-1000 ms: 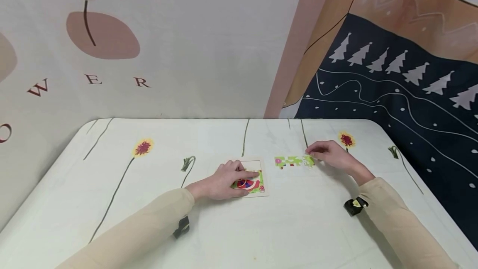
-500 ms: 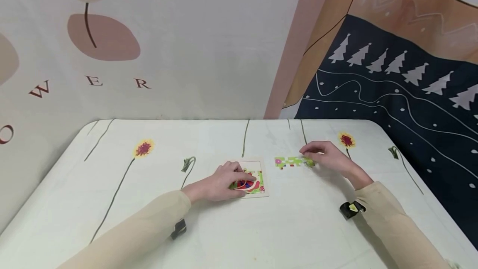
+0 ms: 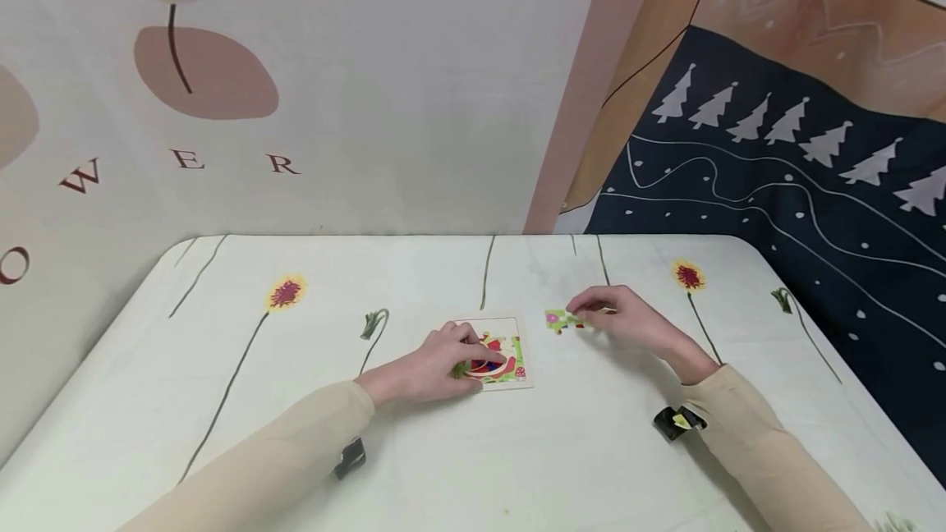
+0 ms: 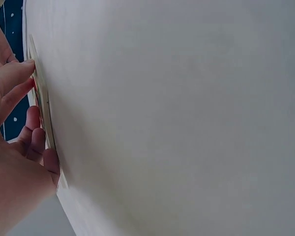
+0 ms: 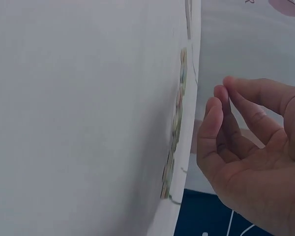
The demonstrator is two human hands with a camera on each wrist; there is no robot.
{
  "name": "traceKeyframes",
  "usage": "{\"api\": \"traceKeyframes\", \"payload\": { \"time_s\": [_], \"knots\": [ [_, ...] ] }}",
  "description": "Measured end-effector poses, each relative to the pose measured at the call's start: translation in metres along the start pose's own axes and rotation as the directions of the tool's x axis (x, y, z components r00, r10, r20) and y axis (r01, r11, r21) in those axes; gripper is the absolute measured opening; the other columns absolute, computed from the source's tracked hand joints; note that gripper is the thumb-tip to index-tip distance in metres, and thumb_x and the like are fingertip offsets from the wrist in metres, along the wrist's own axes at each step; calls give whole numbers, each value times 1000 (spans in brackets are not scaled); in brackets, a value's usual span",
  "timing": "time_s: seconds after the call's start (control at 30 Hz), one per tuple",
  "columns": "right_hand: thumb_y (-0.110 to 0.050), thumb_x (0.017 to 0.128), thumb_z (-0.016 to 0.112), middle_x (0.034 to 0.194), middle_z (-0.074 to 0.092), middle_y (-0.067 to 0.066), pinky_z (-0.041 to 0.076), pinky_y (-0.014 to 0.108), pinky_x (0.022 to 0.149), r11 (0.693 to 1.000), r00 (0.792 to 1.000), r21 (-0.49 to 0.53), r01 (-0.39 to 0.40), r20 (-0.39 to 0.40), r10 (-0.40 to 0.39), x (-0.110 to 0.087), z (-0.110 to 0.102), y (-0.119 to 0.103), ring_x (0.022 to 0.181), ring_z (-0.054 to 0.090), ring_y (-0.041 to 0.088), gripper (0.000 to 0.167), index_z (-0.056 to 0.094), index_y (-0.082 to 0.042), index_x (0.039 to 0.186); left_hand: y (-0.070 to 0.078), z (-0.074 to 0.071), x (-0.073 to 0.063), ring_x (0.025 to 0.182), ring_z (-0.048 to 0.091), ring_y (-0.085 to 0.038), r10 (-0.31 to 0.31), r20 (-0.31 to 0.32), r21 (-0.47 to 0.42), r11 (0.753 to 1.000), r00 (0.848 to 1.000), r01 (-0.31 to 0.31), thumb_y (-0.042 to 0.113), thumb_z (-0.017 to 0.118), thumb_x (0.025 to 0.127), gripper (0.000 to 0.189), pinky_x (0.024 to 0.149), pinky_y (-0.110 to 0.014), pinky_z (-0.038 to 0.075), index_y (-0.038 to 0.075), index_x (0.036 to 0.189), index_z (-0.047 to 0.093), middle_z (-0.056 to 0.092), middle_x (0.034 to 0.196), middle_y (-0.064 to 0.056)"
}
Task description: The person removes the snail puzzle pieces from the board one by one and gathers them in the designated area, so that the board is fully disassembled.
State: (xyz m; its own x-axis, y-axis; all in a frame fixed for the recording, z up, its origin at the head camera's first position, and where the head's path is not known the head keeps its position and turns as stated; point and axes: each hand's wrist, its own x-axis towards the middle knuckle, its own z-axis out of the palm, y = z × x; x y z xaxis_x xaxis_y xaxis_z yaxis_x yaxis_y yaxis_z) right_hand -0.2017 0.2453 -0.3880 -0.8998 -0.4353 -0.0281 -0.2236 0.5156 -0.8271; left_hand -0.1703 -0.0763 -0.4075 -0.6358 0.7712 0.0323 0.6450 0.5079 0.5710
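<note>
My left hand [image 3: 436, 364] rests across the left side of a small square jigsaw board [image 3: 501, 327], its thumb near the close edge. Red, blue and green picture pieces fill the board's near part; the far strip shows plain board. In the left wrist view, thumb and fingertips touch the thin board [image 4: 45, 105]. To the right of it, my right hand [image 3: 628, 323] hovers over a row of green jigsaw pieces [image 3: 556, 320], hiding most of them. The right wrist view has the pieces [image 5: 176, 123] flat on the table, apart from the bent fingers, which hold nothing.
A white cloth printed with flowers [image 3: 285, 294] covers the table [image 3: 414, 466]. Behind it hangs a printed curtain [image 3: 399, 105], with a dark tree-patterned part [image 3: 776, 179] at the right. A black camera [image 3: 676, 423] is strapped under the right wrist.
My right hand has moved left along the row, from its right end to over its middle. The left hand stays on the board, its index finger drawn back slightly.
</note>
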Motion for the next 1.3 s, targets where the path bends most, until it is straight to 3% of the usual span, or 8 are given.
{"api": "traceKeyframes", "payload": {
  "time_s": [0.3,0.7,0.8,0.97,1.3],
  "knots": [
    [0,93,59,107,68,12,47,27,79,998,996,4,65,59,-65,6,14,-9,96,61,24,17,69,2,107,-4,1,0,98,38,-16,24,8,-30,999,1000,-24,13,71,86,41,83,-37,30,20,126,66,47,109,4],
    [-2,92,60,104,67,11,46,30,79,994,980,-41,97,180,-88,14,31,-18,89,58,20,18,68,3,107,-7,-2,1,102,35,-17,8,85,-19,1000,996,-6,18,67,90,44,84,-37,28,28,132,61,44,115,5],
    [-2,92,60,104,67,10,46,29,78,993,974,-46,107,204,-96,17,35,-23,89,57,19,19,68,2,108,-9,-2,1,101,35,-17,29,87,-26,999,996,-27,17,67,90,44,83,-38,28,27,132,61,44,114,4],
    [0,91,59,104,68,9,45,28,75,994,967,-30,103,236,-93,21,41,-29,86,58,17,20,68,3,108,-12,-3,1,101,35,-18,60,86,-41,998,994,-57,17,68,89,45,83,-38,27,26,133,61,44,113,5],
    [-2,91,60,102,67,5,44,30,71,994,968,-86,66,245,-43,26,51,-35,80,56,15,20,69,0,109,-12,-3,1,101,35,-17,57,96,-58,997,994,-52,17,67,90,45,82,-38,26,26,133,60,43,112,6]
  ]
}}
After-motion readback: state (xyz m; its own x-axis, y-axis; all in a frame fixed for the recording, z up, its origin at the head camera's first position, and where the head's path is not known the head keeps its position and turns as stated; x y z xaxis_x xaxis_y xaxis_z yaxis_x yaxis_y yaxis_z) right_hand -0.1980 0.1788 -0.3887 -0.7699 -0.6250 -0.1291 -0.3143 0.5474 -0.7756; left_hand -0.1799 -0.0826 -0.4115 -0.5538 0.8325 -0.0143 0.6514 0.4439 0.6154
